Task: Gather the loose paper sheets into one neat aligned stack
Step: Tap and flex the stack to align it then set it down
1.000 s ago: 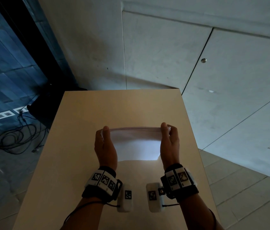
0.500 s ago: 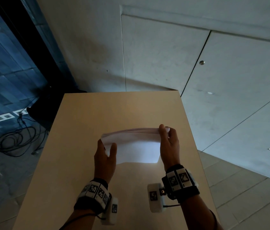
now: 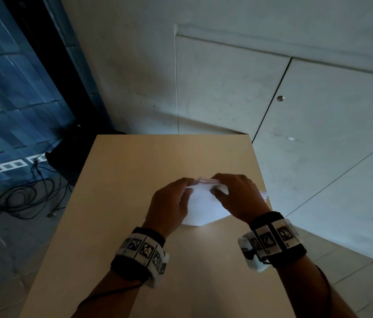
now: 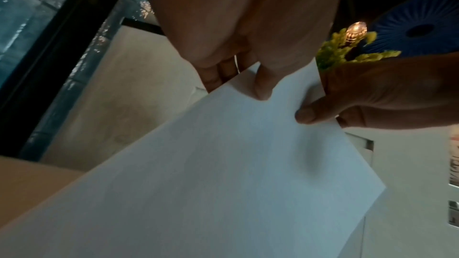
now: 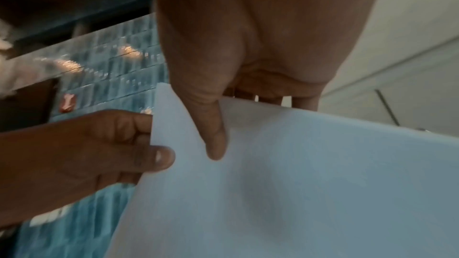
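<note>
Both hands pinch the paper stack [image 3: 204, 203] upright on the desk [image 3: 135, 180]: left hand [image 3: 169, 203], right hand [image 3: 238, 196] (thumbs in front). Loosen slightly, tap edges level.

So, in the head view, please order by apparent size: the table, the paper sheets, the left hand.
1. table, clearly largest.
2. paper sheets and left hand: they look alike, and both hands cover part of the sheets, so I do not rank them.
</note>
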Available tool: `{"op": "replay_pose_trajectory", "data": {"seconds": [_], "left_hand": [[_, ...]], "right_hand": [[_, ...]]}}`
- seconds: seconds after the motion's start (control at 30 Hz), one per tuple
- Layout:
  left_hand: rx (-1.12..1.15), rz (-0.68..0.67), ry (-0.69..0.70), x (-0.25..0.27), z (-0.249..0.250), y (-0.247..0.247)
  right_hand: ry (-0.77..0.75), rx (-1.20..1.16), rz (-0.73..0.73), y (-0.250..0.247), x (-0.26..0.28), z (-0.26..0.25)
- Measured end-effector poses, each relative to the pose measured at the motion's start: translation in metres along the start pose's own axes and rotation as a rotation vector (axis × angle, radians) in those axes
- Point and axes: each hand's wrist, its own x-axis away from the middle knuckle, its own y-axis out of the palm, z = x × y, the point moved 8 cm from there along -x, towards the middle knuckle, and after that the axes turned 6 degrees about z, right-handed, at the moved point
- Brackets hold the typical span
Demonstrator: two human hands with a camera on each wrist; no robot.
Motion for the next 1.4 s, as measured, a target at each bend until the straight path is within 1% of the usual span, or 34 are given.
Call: {"op": "replay_pose_trajectory", "data": {"seconds": [0.07, 0.13, 0.2, 0.3, 0.33, 0.37, 0.47, 0.5, 0.57, 0.63, 0.8, 0.87, 0.93, 0.97, 1.0, 1.03, 1.1, 1.13, 1.23, 1.33, 1.4], "left_hand": [[0.028, -0.05, 0.001, 0.001, 0.002, 0.004], [0.06, -0.087, -0.04, 0.006, -0.006, 0.004], [0.012, -0.118, -0.12, 0.018, -0.028, 0.001], [-0.1, -0.137, -0.272, 0.04, -0.074, -0.012], [-0.077, -0.128, -0.337, 0.046, -0.088, -0.017], [0.002, -0.114, -0.412, 0.051, -0.1, -0.02], [0.342, -0.042, -0.66, 0.066, -0.122, -0.023], [0.423, -0.008, -0.712, 0.07, -0.126, -0.022], [0.458, 0.018, -0.732, 0.074, -0.127, -0.02], [0.426, 0.046, -0.702, 0.074, -0.123, -0.02], [0.203, 0.202, -0.506, 0.068, -0.094, -0.034], [0.159, 0.238, -0.48, 0.073, -0.091, -0.031], [0.141, 0.244, -0.517, 0.082, -0.096, -0.02], [0.138, 0.223, -0.552, 0.089, -0.103, -0.011], [0.132, 0.179, -0.603, 0.097, -0.109, -0.001], [0.118, 0.13, -0.659, 0.106, -0.116, 0.009], [0.093, 0.061, -0.76, 0.124, -0.128, 0.022], [0.092, 0.048, -0.796, 0.129, -0.132, 0.025], [0.172, 0.032, -0.84, 0.129, -0.134, 0.029], [0.341, 0.117, -0.841, 0.114, -0.12, 0.021], [0.427, 0.176, -0.884, 0.107, -0.115, 0.019]], "right_hand": [[0.048, -0.081, 0.043, -0.004, 0.006, 0.012], [0.091, -0.174, 0.076, -0.007, 0.013, 0.023], [0.166, -0.277, 0.107, -0.008, 0.022, 0.042], [0.275, -0.412, 0.136, -0.006, 0.031, 0.075], [0.31, -0.461, 0.136, -0.004, 0.034, 0.085], [0.335, -0.514, 0.136, -0.001, 0.037, 0.092], [0.409, -0.658, 0.147, 0.012, 0.044, 0.106], [0.428, -0.706, 0.151, 0.016, 0.046, 0.108], [0.463, -0.796, 0.154, 0.028, 0.05, 0.109], [0.488, -0.834, 0.18, 0.037, 0.052, 0.108], [0.578, -0.785, 0.362, 0.067, 0.058, 0.11], [0.65, -0.759, 0.425, 0.08, 0.062, 0.109], [0.743, -0.729, 0.444, 0.096, 0.068, 0.11], [0.775, -0.689, 0.431, 0.104, 0.071, 0.111], [0.788, -0.631, 0.395, 0.112, 0.074, 0.11], [0.796, -0.58, 0.328, 0.121, 0.076, 0.109], [0.792, -0.565, 0.204, 0.138, 0.082, 0.102], [0.779, -0.594, 0.178, 0.142, 0.085, 0.098], [0.724, -0.797, 0.193, 0.135, 0.082, 0.085], [0.747, -0.965, 0.238, 0.121, 0.077, 0.075], [0.809, -1.015, 0.262, 0.121, 0.076, 0.079]]}}
